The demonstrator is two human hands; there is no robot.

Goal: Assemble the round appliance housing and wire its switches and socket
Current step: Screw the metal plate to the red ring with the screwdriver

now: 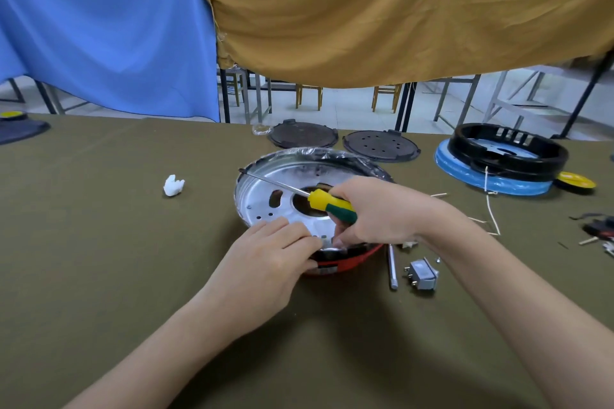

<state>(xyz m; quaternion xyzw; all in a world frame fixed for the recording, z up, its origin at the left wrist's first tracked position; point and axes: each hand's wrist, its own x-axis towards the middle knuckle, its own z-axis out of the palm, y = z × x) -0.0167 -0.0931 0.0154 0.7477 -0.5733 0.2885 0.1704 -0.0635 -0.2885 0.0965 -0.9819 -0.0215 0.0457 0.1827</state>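
The round housing lay inverted near the middle of the table, its metal base plate up. The right hand gripped the screwdriver crosswise while its fingertips worked at the near rim. The left hand pressed on that rim, fingers nearly straight, thumb against the red side. The housing probably needed steadying before driving. A switch and rod crowded the right; the left offered room.

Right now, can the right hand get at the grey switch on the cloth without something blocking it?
Probably not at once: the right hand grips the screwdriver over the round housing. The way itself looks free: the grey switch lies bare on the cloth, beside only a metal rod.
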